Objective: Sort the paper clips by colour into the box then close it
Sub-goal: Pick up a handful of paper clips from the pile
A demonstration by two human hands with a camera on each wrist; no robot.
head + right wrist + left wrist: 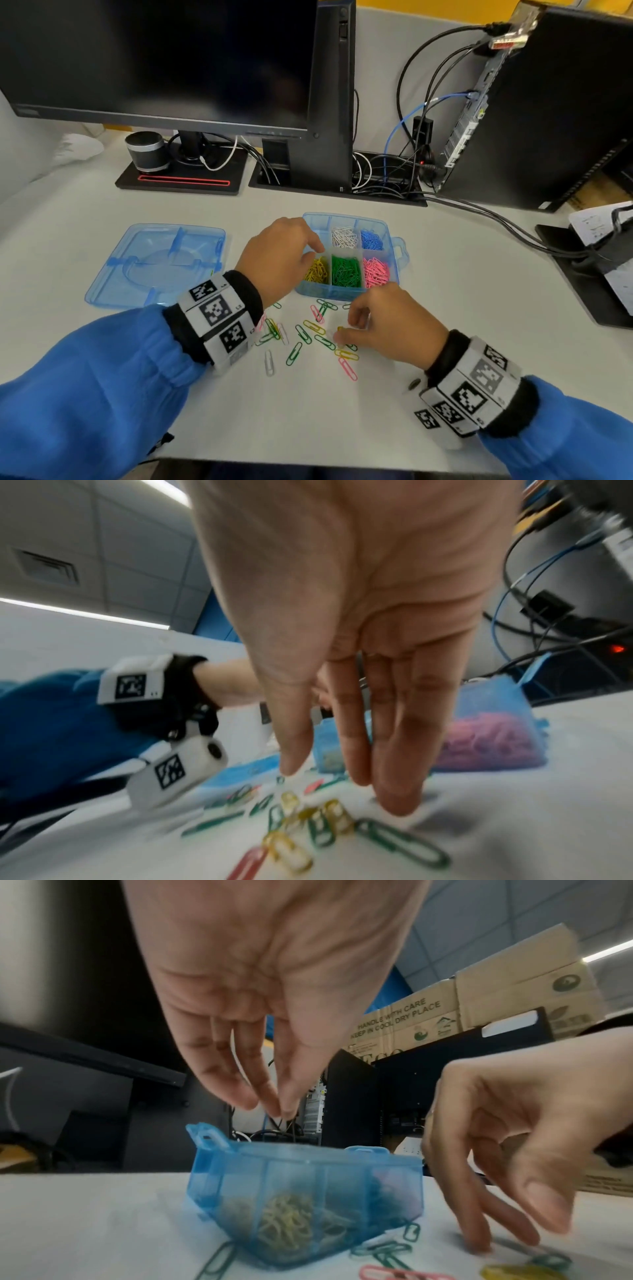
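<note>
L hand fingers bunched over box yellow bay, contents unclear | R hand pinches yellow clip off desk | lid parked aside for access

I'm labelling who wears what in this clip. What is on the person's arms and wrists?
Both arms wear bright blue sleeves with gathered cuffs. Each wrist carries a black band under a white blocky bracelet printed with black square code markers, behind the left hand and the right hand. The left bracelet holds a small white camera pod.
</note>
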